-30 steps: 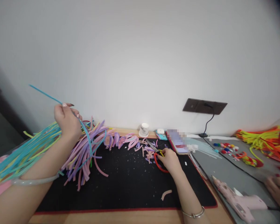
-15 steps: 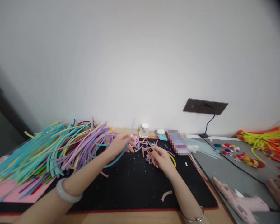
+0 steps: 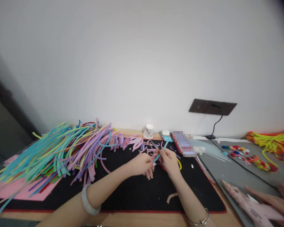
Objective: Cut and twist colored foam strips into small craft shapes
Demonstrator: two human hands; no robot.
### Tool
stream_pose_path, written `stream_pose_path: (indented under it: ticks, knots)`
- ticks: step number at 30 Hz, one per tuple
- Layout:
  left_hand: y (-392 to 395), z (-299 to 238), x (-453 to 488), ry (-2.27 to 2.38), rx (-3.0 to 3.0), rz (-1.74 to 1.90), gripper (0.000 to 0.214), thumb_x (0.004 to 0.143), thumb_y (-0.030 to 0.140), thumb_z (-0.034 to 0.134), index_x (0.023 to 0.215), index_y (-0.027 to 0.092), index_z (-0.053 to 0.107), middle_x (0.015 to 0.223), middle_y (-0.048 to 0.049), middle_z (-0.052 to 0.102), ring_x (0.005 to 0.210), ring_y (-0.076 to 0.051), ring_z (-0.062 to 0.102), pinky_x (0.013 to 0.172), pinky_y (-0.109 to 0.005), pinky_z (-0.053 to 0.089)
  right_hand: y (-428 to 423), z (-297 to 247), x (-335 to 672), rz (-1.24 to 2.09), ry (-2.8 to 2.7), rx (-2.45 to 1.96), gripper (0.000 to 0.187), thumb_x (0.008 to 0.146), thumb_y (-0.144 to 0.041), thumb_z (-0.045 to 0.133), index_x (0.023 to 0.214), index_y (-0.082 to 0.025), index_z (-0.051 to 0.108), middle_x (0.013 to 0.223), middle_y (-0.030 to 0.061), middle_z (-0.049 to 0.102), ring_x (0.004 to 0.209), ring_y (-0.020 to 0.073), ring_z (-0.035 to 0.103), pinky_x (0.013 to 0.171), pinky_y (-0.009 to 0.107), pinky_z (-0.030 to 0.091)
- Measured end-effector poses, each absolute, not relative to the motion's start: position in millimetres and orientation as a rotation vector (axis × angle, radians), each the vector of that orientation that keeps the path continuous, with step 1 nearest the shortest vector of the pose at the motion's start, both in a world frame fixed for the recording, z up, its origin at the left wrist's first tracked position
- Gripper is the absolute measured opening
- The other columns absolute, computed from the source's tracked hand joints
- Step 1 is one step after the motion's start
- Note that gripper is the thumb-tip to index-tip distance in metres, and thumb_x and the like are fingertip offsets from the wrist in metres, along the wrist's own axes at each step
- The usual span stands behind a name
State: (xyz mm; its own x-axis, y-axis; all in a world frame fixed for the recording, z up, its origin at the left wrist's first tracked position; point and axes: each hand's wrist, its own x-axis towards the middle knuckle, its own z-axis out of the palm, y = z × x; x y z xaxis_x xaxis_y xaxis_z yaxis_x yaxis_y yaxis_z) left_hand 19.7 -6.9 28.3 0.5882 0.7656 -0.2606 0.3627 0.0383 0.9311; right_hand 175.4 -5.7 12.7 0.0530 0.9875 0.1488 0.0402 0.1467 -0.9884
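In swings the blue stem (image 3: 157, 158) over the black mat (image 3: 132, 190), now two-handed: my left hand (image 3: 143, 164) clamps fingers low, my right hand (image 3: 169, 160) pinches higher; gripping the scissors (image 3: 180, 164) too? Can't tell.

Left forearm (image 3: 111, 183): pale, thick bangle (image 3: 84, 200); right forearm (image 3: 186, 196): thin, silvery bracelet (image 3: 204, 221)

Light-blue fuzzy pipe cleaner (image 3: 157, 158): near straight, slanting up-right, pinched by left hand (image 3: 142, 165) and right hand (image 3: 170, 161). Metal-bladed scissors (image 3: 154, 145), red-and-yellow handles: partly hidden behind right hand, blades pointing away.
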Motion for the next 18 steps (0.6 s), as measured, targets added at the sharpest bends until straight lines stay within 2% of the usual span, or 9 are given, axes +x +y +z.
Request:
stream_pose_path:
  ticks: [6,8,10,15,17,18]
  knots:
    - [-10,32,4,0.938,1.559,0.439,0.028,0.081,0.042,0.05,0.065,0.019,0.052,0.058,-0.0056,0.066,0.049,-0.017,0.062,0.05,-0.028,0.046,-11,19,169,1.465,-1.191,-0.934,0.031,0.072,-0.046,0.066,0.072,-0.016,0.059,0.061,0.0022,0.06,0.047,0.0112,0.049,0.045,0.022,0.038]
    - [-10,44,-5,0.908,1.657,0.422,0.029,0.082,0.041,0.049,0.065,0.019,0.055,0.062,-0.0062,0.068,0.056,-0.018,0.065,0.056,-0.029,0.048,-12,19,169,1.463,-1.17,-0.935,0.03,0.073,-0.045,0.064,0.07,-0.016,0.058,0.06,0.0021,0.06,0.047,0.0115,0.049,0.045,0.023,0.037]
    - [-6,64,-23,0.968,1.831,0.566,0.028,0.081,0.039,0.051,0.065,0.018,0.059,0.066,-0.0064,0.069,0.066,-0.019,0.066,0.064,-0.029,0.049,-11,19,171,1.347,-1.093,-0.966,0.028,0.076,-0.044,0.059,0.068,-0.018,0.055,0.053,0.0,0.055,0.044,0.0111,0.045,0.042,0.023,0.033]
    - [24,122,-125,1.855,1.76,1.436,0.019,0.08,0.025,0.046,0.081,0.018,0.063,0.065,-0.0014,0.064,0.061,-0.015,0.059,0.062,-0.027,0.044,-6,21,180,1.091,-1.001,-1.006,0.025,0.081,-0.037,0.05,0.064,-0.02,0.045,0.041,-0.0069,0.036,0.039,0.0095,0.03,0.043,0.023,0.026]
    - [38,129,-182,2.22,1.65,1.516,0.013,0.075,0.026,0.054,0.081,0.017,0.062,0.062,0.0002,0.061,0.058,-0.015,0.054,0.063,-0.027,0.042,-6,23,181,1.057,-1.022,-1.021,0.025,0.082,-0.037,0.049,0.065,-0.021,0.044,0.042,-0.007,0.036,0.039,0.0096,0.03,0.044,0.023,0.025]
    - [44,128,-210,2.341,1.595,1.443,0.011,0.068,0.027,0.061,0.073,0.017,0.06,0.054,0.0023,0.056,0.054,-0.014,0.049,0.063,-0.027,0.041,-7,23,181,1.04,-1.034,-1.036,0.025,0.082,-0.038,0.048,0.065,-0.021,0.044,0.042,-0.007,0.035,0.039,0.0097,0.03,0.044,0.023,0.024]
